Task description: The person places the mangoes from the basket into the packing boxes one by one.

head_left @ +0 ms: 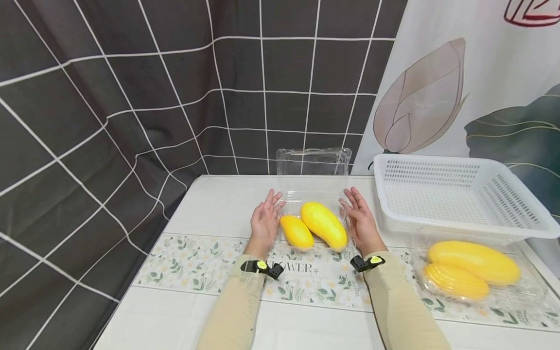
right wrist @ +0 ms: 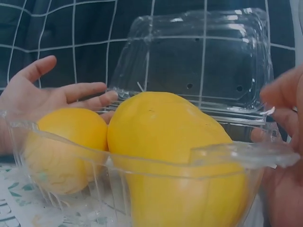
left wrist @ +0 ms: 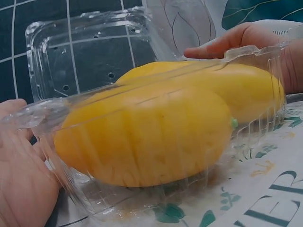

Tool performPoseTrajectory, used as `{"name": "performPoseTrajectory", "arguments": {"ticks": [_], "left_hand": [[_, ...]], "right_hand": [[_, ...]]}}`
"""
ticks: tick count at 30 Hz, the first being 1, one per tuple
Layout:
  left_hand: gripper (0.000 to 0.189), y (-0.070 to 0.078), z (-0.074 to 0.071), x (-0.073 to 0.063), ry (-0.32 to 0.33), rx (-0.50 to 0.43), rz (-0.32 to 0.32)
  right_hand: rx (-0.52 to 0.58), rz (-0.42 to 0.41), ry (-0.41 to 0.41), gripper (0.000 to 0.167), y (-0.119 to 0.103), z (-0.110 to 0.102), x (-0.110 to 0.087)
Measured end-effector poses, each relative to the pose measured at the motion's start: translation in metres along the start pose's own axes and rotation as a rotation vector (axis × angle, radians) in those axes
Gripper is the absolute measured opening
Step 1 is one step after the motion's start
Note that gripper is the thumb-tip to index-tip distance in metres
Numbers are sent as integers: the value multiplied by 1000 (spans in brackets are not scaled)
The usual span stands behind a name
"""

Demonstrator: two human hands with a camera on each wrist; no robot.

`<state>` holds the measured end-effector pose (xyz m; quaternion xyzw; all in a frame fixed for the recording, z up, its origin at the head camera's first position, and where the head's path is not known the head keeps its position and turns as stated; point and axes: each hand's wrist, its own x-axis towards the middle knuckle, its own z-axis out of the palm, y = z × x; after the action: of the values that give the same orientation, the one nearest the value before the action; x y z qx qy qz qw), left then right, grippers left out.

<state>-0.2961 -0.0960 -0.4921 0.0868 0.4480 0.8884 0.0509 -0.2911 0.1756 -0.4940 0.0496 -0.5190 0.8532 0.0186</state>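
A clear plastic clamshell box (head_left: 314, 194) stands on the table with its lid (head_left: 290, 165) raised at the back. Two yellow mangoes lie inside, a smaller mango (head_left: 297, 232) on the left and a longer mango (head_left: 324, 226) slanting beside it. My left hand (head_left: 265, 221) is at the box's left side, palm turned toward it and fingers extended. On the opposite side, my right hand (head_left: 362, 221) has its fingers relaxed along the wall. In the left wrist view, a small green stem nub shows on the smaller mango (left wrist: 147, 137).
At the right stands a white perforated basket (head_left: 437, 223). In front of it sits another clear box (head_left: 531, 287) holding two yellow mangoes (head_left: 474, 262). A floral runner (head_left: 192, 262) crosses the white table (head_left: 210, 204), and a dark grid curtain (head_left: 236, 112) hangs behind.
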Motion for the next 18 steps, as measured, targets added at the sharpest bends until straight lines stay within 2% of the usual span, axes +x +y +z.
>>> {"name": "performPoseTrajectory", "arguments": {"ticks": [4, 9, 18], "left_hand": [[69, 1, 1, 0, 19, 32, -12], [68, 2, 3, 0, 10, 11, -15], [68, 3, 3, 0, -8, 23, -15]], "right_hand": [[-55, 0, 17, 61, -2, 3, 0], [-92, -7, 18, 56, -4, 6, -2], [-125, -11, 1, 59, -8, 8, -4]]}}
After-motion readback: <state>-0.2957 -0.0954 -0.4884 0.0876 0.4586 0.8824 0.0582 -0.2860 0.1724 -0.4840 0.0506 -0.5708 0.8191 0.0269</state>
